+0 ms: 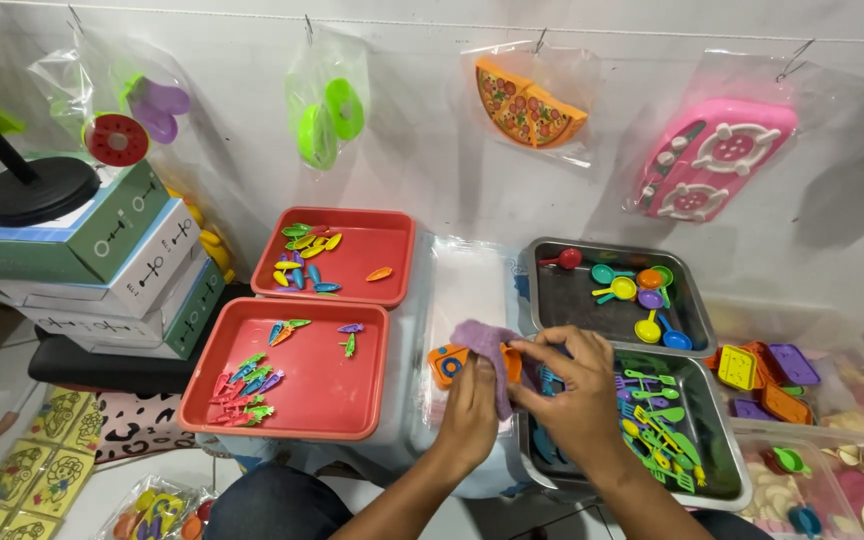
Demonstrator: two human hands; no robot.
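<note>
Two bare hands work a purple cloth over an orange toy piece between the trays.

The left hand (470, 405) grips the orange toy piece (449, 362), fingers closed around it, above the white surface just past the right edge of the near red tray (352, 425). The right hand (577, 390) pinches the purple cloth (487, 345) with curled fingers, pressing it against the toy. Just right of the hands, a metal tray (724, 480) holds green and blue toy utensils (657, 415); the metal tray behind it (567, 300) holds small coloured toy pans (637, 290).
</note>
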